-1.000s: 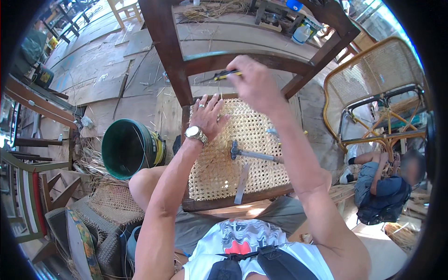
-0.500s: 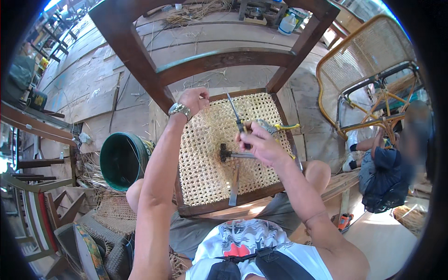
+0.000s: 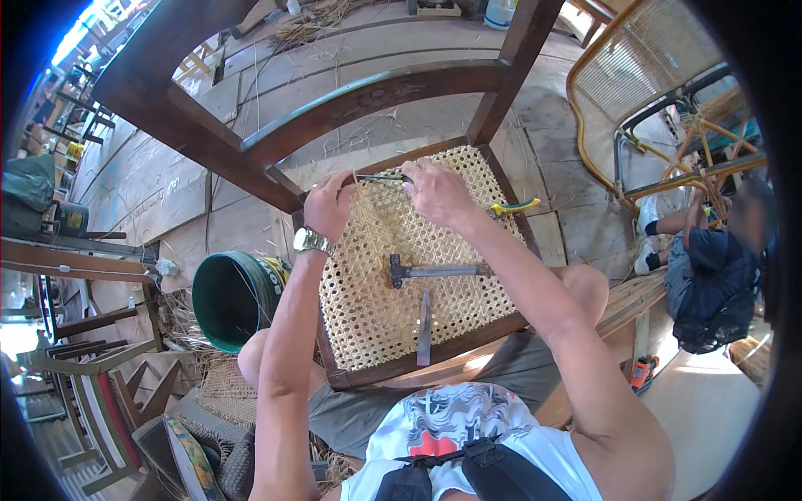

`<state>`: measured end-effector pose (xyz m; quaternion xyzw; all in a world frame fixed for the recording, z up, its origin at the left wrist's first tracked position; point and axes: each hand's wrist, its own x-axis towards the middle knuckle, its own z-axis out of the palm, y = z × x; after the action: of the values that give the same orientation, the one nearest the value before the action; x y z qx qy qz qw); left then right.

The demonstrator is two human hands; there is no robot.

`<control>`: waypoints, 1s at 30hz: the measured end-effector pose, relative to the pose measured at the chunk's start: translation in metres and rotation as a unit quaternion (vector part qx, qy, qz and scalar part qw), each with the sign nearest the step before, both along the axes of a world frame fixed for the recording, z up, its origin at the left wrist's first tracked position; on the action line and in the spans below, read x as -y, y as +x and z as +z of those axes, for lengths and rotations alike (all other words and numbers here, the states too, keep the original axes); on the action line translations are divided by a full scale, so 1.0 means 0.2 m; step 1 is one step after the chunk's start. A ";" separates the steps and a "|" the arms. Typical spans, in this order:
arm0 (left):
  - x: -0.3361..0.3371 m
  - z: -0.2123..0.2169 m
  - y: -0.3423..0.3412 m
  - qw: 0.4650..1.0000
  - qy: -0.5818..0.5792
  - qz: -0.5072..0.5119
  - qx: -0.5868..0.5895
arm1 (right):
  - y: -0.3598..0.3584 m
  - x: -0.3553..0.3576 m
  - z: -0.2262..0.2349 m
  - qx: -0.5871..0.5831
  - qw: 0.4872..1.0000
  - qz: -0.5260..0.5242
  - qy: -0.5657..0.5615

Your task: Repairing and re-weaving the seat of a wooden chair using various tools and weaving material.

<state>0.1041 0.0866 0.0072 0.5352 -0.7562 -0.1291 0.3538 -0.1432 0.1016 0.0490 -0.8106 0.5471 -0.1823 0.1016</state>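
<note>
My right hand (image 3: 439, 194) is closed around the handle of a screwdriver (image 3: 382, 177), its thin shaft pointing left across the far part of a woven cane chair seat (image 3: 376, 321). At the tip, my left hand (image 3: 329, 206) is closed in a pinch by the seat's far left corner; what its fingers hold, if anything, is too small to make out. On the cane between my forearms lies a hammer (image 3: 434, 271), head to the left. A flat metal chisel (image 3: 424, 334) rests nearer to me. Beyond my right forearm, a yellow-and-black tool handle (image 3: 515, 206) shows.
The chair's dark wooden back (image 3: 376, 98) rises beyond the seat. A green bucket (image 3: 224, 301) stands at left, with straw scraps around it. Chair frames (image 3: 92, 401) crowd the lower left. At right are a rattan chair (image 3: 643, 63) and another person (image 3: 710, 275), seated.
My right hand has moved farther away, and the screwdriver has swung from pointing away to pointing left. Its tip now meets my left hand's fingers. The view has shifted slightly.
</note>
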 end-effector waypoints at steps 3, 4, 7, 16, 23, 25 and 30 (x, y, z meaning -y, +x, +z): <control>-0.02 0.02 -0.03 0.999 -0.025 0.012 0.019 | 0.02 0.02 0.01 0.016 1.000 0.024 0.002; -0.02 0.02 -0.03 0.998 -0.036 0.008 0.046 | 0.02 0.02 0.00 0.017 1.000 0.022 0.004; -0.01 0.03 -0.02 0.996 -0.055 -0.004 0.065 | 0.02 0.03 -0.03 0.045 0.998 0.041 -0.012; 0.02 0.02 -0.02 1.000 -0.004 -0.007 -0.027 | -0.02 0.04 -0.08 0.042 0.990 0.080 -0.104; 0.03 0.01 0.00 0.998 -0.036 -0.035 -0.048 | -0.02 -0.02 -0.08 0.110 0.985 0.070 -0.110; 0.03 0.02 0.00 0.997 -0.028 -0.042 -0.054 | -0.02 -0.03 -0.07 0.113 0.986 0.065 -0.108; 0.02 0.04 0.03 0.996 -0.018 -0.074 -0.040 | -0.02 -0.02 -0.07 0.094 0.982 0.092 -0.134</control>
<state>0.1106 0.0832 0.0156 0.4658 -0.7809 -0.1632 0.3828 -0.1479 0.1065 0.0359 -0.8429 0.4286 -0.3197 0.0595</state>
